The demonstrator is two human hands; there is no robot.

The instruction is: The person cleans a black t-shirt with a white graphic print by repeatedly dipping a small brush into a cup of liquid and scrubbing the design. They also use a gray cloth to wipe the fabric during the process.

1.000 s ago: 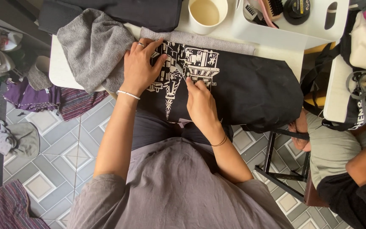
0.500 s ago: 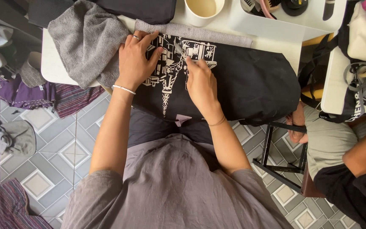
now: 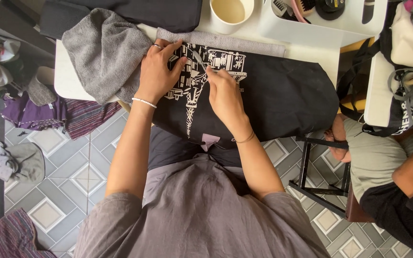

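A black T-shirt (image 3: pixel 283 95) with a white printed design (image 3: pixel 192 91) lies spread over the white table (image 3: pixel 68 76). My left hand (image 3: pixel 157 74) rests flat on the shirt's left part, fingers spread, touching the print's edge. My right hand (image 3: pixel 223 93) pinches a thin metal tool (image 3: pixel 200 59), whose tip points at the upper middle of the print. A grey towel (image 3: pixel 102 48) lies bunched just left of my left hand.
A cream cup (image 3: pixel 230 12) and a white tray (image 3: pixel 321 26) with brushes stand at the table's back. Another person (image 3: pixel 388 162) sits at the right beside a black stool frame (image 3: pixel 321 186). Clothes (image 3: pixel 20 160) lie on the tiled floor at left.
My right hand has moved up the print toward its top, with the tool in it. My left hand has stayed pressed in place.
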